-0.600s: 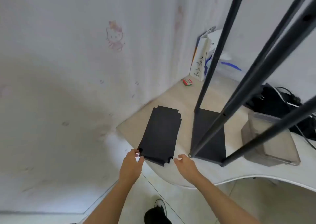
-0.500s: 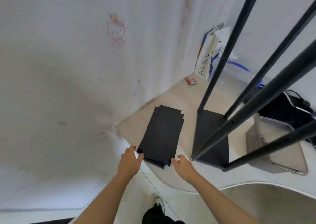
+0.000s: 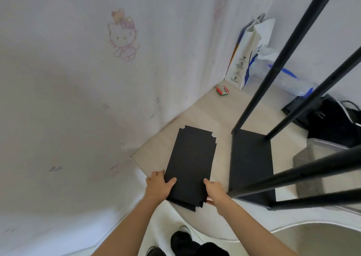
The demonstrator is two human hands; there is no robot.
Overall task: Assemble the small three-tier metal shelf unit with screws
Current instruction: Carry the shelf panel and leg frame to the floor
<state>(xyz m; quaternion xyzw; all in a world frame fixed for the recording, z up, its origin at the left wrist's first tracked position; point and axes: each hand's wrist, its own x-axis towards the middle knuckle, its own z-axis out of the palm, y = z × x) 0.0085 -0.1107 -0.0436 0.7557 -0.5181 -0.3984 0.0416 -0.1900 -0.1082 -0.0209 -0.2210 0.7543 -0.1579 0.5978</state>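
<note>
Loose shelf panel lies on the table, left of the shelf frame.

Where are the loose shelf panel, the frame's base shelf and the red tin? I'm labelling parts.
loose shelf panel [image 3: 192, 158], head view, middle of its top face.
frame's base shelf [image 3: 251, 162], head view, bare top face between the posts.
red tin [image 3: 222, 90], head view, its lid.

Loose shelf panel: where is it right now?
In the head view, the loose shelf panel lies on the tabletop, left of the shelf frame, near the wall; the left hand and right hand grip its near end.
</note>
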